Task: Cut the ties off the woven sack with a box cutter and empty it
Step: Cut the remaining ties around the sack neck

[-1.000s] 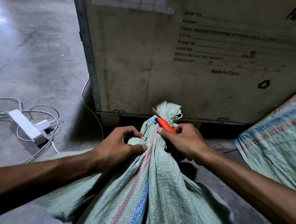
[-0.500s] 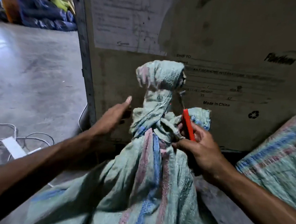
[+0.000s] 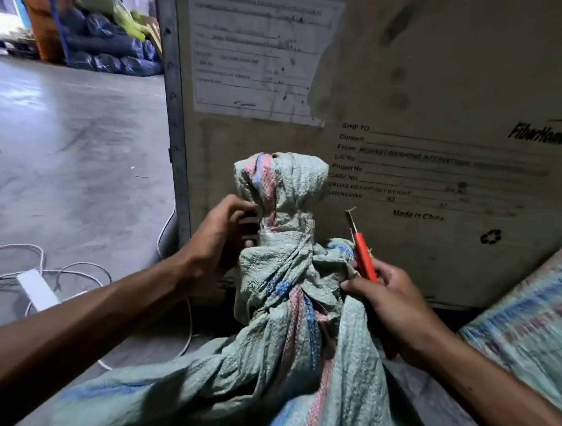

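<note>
Pale green sack [image 3: 282, 362] with pink, blue stripes; seemingly red-orange cutter [image 3: 364, 257]

A printed crate [image 3: 414, 89] stands behind, a white power strip [image 3: 36, 290] on the concrete floor [image 3: 71, 151].

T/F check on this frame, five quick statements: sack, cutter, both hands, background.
1. The right hand holds a red box cutter with its blade pointing up. True.
2. The blade is buried in the woven sack. False: it stands clear in the air, to the right of the tied neck.
3. The left hand is at the left side of the tied neck. True.
4. The sack's mouth is open and its contents are spilling out. False: the neck is bunched shut, nothing has come out.
5. The crate behind the sack is blank. False: it carries a paper label and printed shipping text.
</note>
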Motion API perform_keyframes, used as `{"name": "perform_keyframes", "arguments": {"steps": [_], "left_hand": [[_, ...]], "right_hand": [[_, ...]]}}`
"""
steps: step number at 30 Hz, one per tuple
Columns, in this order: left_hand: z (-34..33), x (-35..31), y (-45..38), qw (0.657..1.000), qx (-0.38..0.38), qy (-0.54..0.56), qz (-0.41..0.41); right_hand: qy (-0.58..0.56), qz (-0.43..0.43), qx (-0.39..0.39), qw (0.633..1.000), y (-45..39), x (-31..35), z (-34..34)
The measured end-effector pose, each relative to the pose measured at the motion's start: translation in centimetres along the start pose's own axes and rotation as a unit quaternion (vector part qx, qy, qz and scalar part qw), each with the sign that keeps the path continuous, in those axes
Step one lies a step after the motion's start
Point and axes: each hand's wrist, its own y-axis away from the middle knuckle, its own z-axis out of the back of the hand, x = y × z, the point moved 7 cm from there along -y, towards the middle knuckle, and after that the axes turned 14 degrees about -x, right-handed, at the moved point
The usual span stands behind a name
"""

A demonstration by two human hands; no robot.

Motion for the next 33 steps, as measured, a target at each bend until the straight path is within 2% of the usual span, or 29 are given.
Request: {"name": "perform_keyframes", "arguments": {"steps": [1,3,6,9,12,15,18,33], "left_hand": [[-0.2,-0.3,0.4,1.0,0.023,0.011,0.01],[-0.7,-0.5,0.7,0.996,0.045,-0.075,-0.005],[-0.2,-0.4,0.2,0.989,-0.024,-0.139,-0.045],[0.8,0.7,-0.2,0.987,-0.042,-0.156,-0.022],[1.1,1.3,-0.1,0.984,-0.049,-0.17,-0.007],[1.1,1.6,0.0,0.983,-0.057,-0.175,-0.016],[1.4,1.5,0.1,0.976,-0.078,-0.199,-0.046],[2.2,1.1,0.4,0.949,-0.163,-0.254,-0.094]], "right_hand": [[0.019,0.003,0.002,1.0,0.1,0.2,-0.1],[0.016,0.004,0.019,1.0,0.3,0.6,-0.5],[-0.076,0.0,0.02,0.997,0.5,1.8,-0.7],[-0.069,0.019,0.023,0.997,1.0,3.4,-0.9],[0.004,0.028,0.079,0.996,2.4,4.2,-1.9],[0.095,0.075,0.106,0.987,3.4,4.3,-3.0],[0.143,0.118,0.106,0.977,3.7,4.6,-3.7],[0.265,0.15,0.087,0.949,3.7,4.9,-4.8]]}}
